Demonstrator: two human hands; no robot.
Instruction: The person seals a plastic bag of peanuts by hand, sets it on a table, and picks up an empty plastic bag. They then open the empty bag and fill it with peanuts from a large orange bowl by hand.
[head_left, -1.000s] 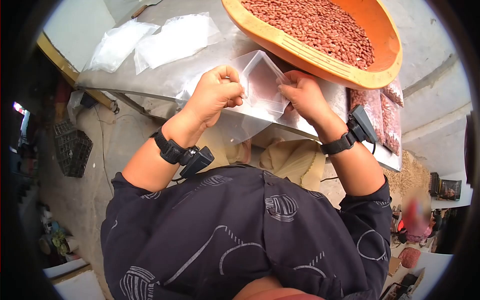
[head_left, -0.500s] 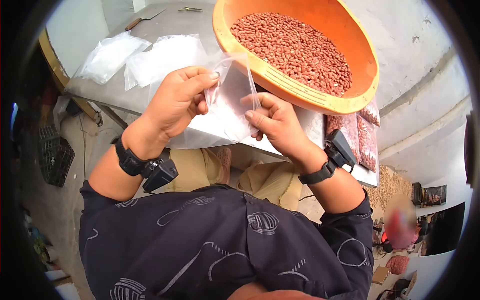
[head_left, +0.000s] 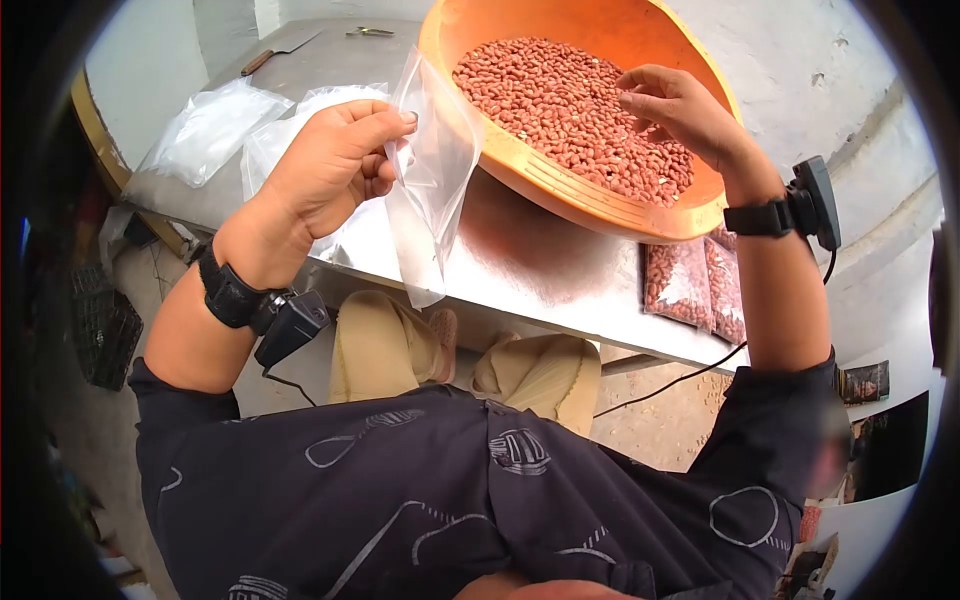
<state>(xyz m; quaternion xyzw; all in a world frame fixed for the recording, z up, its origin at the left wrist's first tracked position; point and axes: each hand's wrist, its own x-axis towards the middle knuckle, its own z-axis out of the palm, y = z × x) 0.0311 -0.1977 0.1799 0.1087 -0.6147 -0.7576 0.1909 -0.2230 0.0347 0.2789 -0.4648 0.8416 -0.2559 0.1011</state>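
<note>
My left hand (head_left: 335, 165) pinches a clear plastic bag (head_left: 432, 185) between thumb and fingers, and the bag hangs down past the table's front edge. Over the right part of a large orange basin (head_left: 565, 192) is my right hand (head_left: 685, 112), its fingers bent and a little apart, with nothing seen in them. The basin holds a wide heap of red-skinned peanuts (head_left: 535, 110), and my right fingertips overlap the heap's upper right side in this view. Both wrists wear black straps with small black devices.
Flat clear bags lie in one pile (head_left: 215, 125) at the left and another (head_left: 340, 96) behind my left hand. A knife (head_left: 262, 60) and a small metal tool (head_left: 370, 32) rest farther back. Filled peanut bags (head_left: 680, 283) lie right of the basin on the metal table (head_left: 530, 255).
My right hand has let go of the plastic bag and moved up and right over the peanuts. The left hand keeps the bag, which now hangs narrower and more upright.
</note>
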